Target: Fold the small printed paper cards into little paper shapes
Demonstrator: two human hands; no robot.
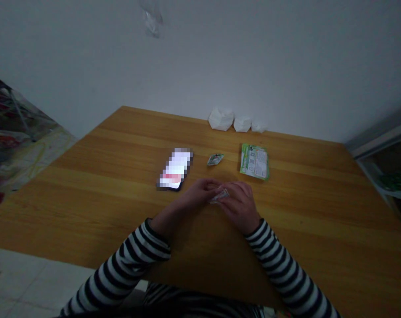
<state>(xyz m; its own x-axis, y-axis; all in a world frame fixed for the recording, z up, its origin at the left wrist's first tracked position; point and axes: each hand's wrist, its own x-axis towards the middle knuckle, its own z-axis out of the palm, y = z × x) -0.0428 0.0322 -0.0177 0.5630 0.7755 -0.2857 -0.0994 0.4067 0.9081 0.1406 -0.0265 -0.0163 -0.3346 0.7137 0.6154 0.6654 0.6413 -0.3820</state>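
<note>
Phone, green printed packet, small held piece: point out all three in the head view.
Phone [175, 169]: head view, on the middle of its lit, pixelated screen.
Green printed packet [254, 162]: head view, on the middle of its upper face.
Small held piece [220, 196]: head view, on its exposed part.

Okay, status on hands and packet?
Left hand and right hand together on small packet. Phone beyond, left. Green-edged packet beyond, right. Neither between the hands.
</note>
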